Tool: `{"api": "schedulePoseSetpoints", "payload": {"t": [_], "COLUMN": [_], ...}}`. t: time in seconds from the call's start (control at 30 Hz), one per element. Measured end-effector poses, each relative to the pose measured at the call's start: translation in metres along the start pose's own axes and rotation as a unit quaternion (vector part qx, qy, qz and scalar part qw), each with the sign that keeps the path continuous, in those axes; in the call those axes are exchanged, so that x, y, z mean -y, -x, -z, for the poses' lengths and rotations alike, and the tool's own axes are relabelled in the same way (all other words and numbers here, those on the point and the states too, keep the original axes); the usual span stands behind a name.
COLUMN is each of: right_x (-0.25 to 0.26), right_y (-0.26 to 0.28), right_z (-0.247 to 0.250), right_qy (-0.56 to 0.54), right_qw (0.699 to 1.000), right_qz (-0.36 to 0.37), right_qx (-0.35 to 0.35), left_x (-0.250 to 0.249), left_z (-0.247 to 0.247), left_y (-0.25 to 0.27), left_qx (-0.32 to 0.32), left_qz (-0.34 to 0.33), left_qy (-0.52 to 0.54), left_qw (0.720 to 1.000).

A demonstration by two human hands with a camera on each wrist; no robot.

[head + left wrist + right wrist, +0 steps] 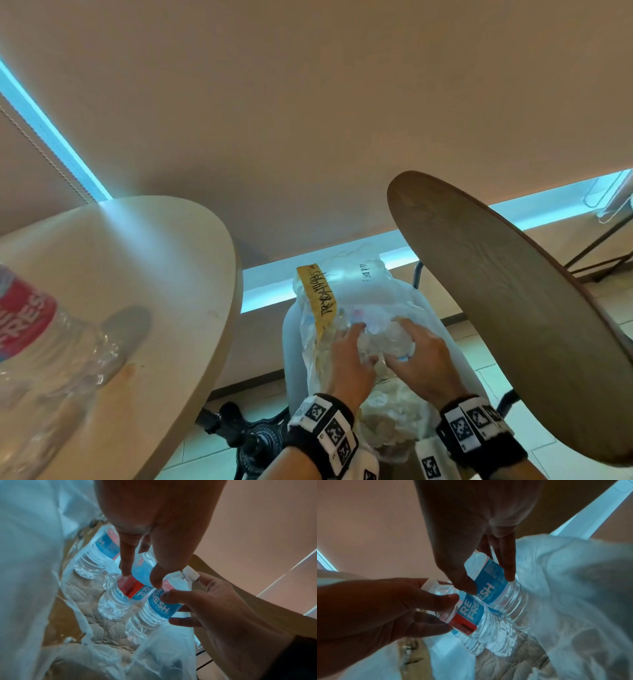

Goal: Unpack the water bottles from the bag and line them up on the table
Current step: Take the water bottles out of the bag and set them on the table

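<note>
A clear plastic bag [376,284] with a yellow tape strip sits on a white chair between two tables, and both hands are inside it. My right hand [489,582] grips a water bottle [154,608] round its blue label, thumb on one side and fingers on the other. My left hand [450,612] grips a second bottle [484,631] near its neck; that bottle's label has a red stripe. More bottles [96,558] lie deeper in the bag. One bottle [51,342] with a red and blue label is on the beige table, close at the left.
The round beige table [154,257] is on the left and a dark wooden round table [496,291] on the right; the chair [291,342] stands in the narrow gap between them. A black cast table base [253,435] stands on the tiled floor below.
</note>
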State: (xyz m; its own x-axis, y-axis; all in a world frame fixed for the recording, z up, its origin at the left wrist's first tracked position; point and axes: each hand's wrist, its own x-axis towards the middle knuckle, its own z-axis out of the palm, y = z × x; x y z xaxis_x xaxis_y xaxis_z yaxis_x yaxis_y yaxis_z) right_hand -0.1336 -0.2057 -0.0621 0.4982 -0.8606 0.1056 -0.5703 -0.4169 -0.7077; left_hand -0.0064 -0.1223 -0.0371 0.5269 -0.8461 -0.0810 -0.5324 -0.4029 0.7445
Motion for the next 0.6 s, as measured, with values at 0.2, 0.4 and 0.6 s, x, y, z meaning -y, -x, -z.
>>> {"api": "schedulePoseSetpoints", "payload": {"t": [0.2,0.4,0.6], "right_x": [0.034,0.125,0.233], "right_y": [0.037,0.053,0.05], "right_z": [0.041,0.106,0.162], "right_qy": [-0.035,-0.058,-0.148], "right_qw": [0.998,0.993,0.969], "right_qz": [0.045,0.102,0.197], "right_qx": [0.007,-0.019,0.006], "left_x": [-0.031,-0.082,-0.133], "left_z": [0.05,0.144,0.253], "left_y": [0.053,0.12,0.184], "left_qx": [-0.008,-0.073,-0.216], "left_qz": [-0.032,-0.073,-0.133], "left_qy": [0.01,0.008,0.03], "left_qw": [0.999,0.995,0.967]}}
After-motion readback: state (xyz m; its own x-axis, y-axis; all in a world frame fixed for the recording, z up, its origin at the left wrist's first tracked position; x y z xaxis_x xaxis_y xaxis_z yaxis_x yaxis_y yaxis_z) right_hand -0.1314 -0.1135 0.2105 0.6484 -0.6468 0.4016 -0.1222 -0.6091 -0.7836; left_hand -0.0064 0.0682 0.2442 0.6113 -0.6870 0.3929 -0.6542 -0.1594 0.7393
